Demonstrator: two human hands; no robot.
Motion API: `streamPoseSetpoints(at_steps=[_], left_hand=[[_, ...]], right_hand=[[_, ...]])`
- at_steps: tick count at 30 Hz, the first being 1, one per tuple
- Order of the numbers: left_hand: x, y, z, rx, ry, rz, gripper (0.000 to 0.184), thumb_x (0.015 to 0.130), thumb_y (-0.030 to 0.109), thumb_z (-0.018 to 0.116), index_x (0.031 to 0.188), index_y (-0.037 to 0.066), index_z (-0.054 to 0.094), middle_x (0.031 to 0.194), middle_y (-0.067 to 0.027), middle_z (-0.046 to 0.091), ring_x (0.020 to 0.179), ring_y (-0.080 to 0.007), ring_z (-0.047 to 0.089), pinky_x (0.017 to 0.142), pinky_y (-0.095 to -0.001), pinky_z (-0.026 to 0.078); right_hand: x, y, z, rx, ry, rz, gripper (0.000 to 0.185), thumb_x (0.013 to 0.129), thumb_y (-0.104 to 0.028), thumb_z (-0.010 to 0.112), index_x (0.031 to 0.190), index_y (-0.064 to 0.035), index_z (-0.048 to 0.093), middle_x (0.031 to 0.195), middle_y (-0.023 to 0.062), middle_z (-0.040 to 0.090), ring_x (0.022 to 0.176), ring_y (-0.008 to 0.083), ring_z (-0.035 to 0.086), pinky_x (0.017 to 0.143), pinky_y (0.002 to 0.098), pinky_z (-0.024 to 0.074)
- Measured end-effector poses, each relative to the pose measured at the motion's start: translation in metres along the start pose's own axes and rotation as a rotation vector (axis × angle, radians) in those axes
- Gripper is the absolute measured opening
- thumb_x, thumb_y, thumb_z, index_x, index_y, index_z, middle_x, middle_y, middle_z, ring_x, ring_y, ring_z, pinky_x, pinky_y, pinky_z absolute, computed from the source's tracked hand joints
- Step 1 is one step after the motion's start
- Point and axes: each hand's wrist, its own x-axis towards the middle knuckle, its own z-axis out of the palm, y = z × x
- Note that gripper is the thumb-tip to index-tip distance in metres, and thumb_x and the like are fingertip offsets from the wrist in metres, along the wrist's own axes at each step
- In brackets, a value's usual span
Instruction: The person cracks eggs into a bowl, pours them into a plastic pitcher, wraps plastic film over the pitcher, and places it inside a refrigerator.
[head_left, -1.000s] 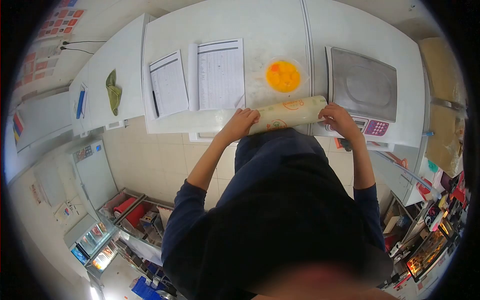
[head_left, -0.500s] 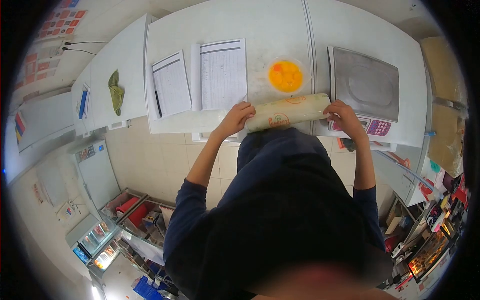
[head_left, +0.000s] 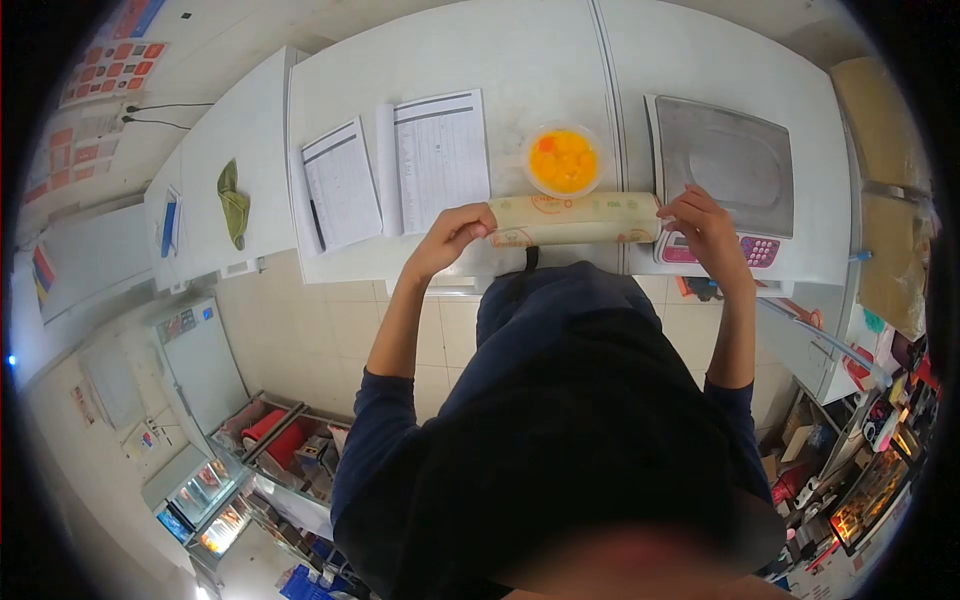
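Observation:
A pale printed roll (head_left: 575, 220) lies level near the front edge of the white counter (head_left: 350, 80), spanning the space between my hands. My left hand (head_left: 462, 228) pinches the roll's left end, fingers pressed together. At its right end my right hand (head_left: 692, 222) grips the roll's edge between thumb and fingers, in front of the scale. Just behind the roll, a clear round bowl (head_left: 563, 162) holds something bright yellow-orange; the roll is very close to its rim.
A scale (head_left: 725, 165) with a metal top and pink keypad stands at the right. Two printed paper pads (head_left: 440, 150) lie left of the bowl, one with a pen on it. Farther left are a green cloth (head_left: 234, 205) and a blue object (head_left: 169, 225).
The roll has turned from a slight slant to level, and its printed marks have shifted. My left hand has moved a little left with its end. The view has shifted slightly.

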Motion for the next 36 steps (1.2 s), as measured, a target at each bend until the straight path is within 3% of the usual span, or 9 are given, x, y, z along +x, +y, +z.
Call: streamPoseSetpoints(at_steps=[6,14,18,20,22,24,29,34,36], left_hand=[[-0.003,0.061,-0.021,-0.057,-0.055,0.184,0.015,0.091,0.009,0.054,0.081,0.0,0.048,0.077,-0.008,0.048,0.073,-0.0191,0.045,0.069,-0.0291,0.039],[0.097,0.043,-0.072,0.104,0.274,0.247,0.012,0.097,0.006,0.044,0.085,0.002,0.044,0.08,-0.0036,0.045,0.078,-0.0157,0.045,0.074,-0.0279,0.039],[0.165,-0.034,-0.094,0.427,0.326,0.172,0.003,0.089,-0.001,0.047,0.091,0.0,0.047,0.086,-0.0093,0.054,0.087,-0.0258,0.053,0.079,-0.0358,0.043],[0.167,-0.092,-0.087,0.691,0.313,0.19,0.011,0.086,-0.002,0.047,0.095,0.0,0.051,0.092,-0.0124,0.059,0.093,-0.0312,0.057,0.082,-0.0392,0.044],[0.163,-0.14,-0.08,0.869,0.251,0.277,0.038,0.078,-0.008,0.048,0.114,0.0,0.056,0.109,-0.0201,0.062,0.105,-0.041,0.057,0.091,-0.0427,0.046],[0.149,-0.122,-0.076,0.667,-0.175,-0.256,0.055,0.084,0.0,0.054,0.139,0.0,0.046,0.138,-0.0217,0.051,0.13,-0.0313,0.047,0.111,-0.0377,0.035],[0.113,-0.145,-0.042,0.099,-0.163,-0.31,0.046,0.09,0.011,0.059,0.134,-0.001,0.051,0.138,-0.0159,0.053,0.129,-0.026,0.048,0.109,-0.0356,0.036],[0.118,-0.159,-0.04,-0.143,0.006,-0.411,0.047,0.086,0.007,0.054,0.133,0.001,0.053,0.13,-0.0085,0.058,0.122,-0.022,0.051,0.1,-0.0317,0.042],[0.13,-0.189,-0.05,-0.169,-0.247,-0.335,0.046,0.089,0.017,0.058,0.132,0.001,0.054,0.128,-0.0063,0.059,0.119,-0.0184,0.052,0.101,-0.0304,0.041]], right_hand=[[0.008,-0.038,-0.047,-0.003,0.11,-0.047,0.025,0.071,0.01,0.065,0.093,-0.0028,0.066,0.081,0.0107,0.06,0.08,0.029,0.06,0.102,0.0404,0.046],[0.097,0.024,-0.025,0.232,0.407,0.095,0.021,0.085,0.008,0.059,0.102,-0.0033,0.065,0.082,0.0073,0.061,0.078,0.0134,0.06,0.075,0.0268,0.0522],[0.152,0.104,0.028,0.368,0.423,0.217,0.019,0.084,0.005,0.062,0.101,-0.0038,0.061,0.073,0.005,0.057,0.073,0.01,0.058,0.068,0.0256,0.0513],[0.157,0.138,0.056,-0.011,0.257,0.279,0.02,0.08,-0.001,0.066,0.097,-0.0063,0.058,0.067,0.0072,0.059,0.062,0.0173,0.06,0.058,0.0308,0.0478],[0.139,0.161,0.09,0.038,0.23,0.299,0.022,0.078,-0.001,0.068,0.096,-0.0073,0.058,0.065,0.0068,0.058,0.06,0.0176,0.059,0.057,0.0322,0.0467],[0.125,0.169,0.112,0.087,0.202,0.317,0.023,0.076,-0.002,0.069,0.094,-0.0084,0.057,0.063,0.0064,0.058,0.059,0.0179,0.058,0.055,0.0336,0.0456],[0.09,0.158,0.144,0.647,-0.221,0.67,0.033,0.078,-0.013,0.074,0.105,-0.0062,0.056,0.08,0.0089,0.066,0.077,0.0189,0.065,0.068,0.0314,0.0515],[0.089,0.168,0.169,0.79,-0.288,0.531,0.043,0.082,-0.016,0.072,0.119,-0.0035,0.054,0.107,0.0114,0.065,0.1,0.0188,0.061,0.083,0.031,0.0508],[0.094,0.174,0.169,0.862,-0.316,0.565,0.047,0.083,-0.016,0.072,0.124,-0.0027,0.053,0.114,0.0118,0.063,0.105,0.0185,0.06,0.086,0.0313,0.0498]])
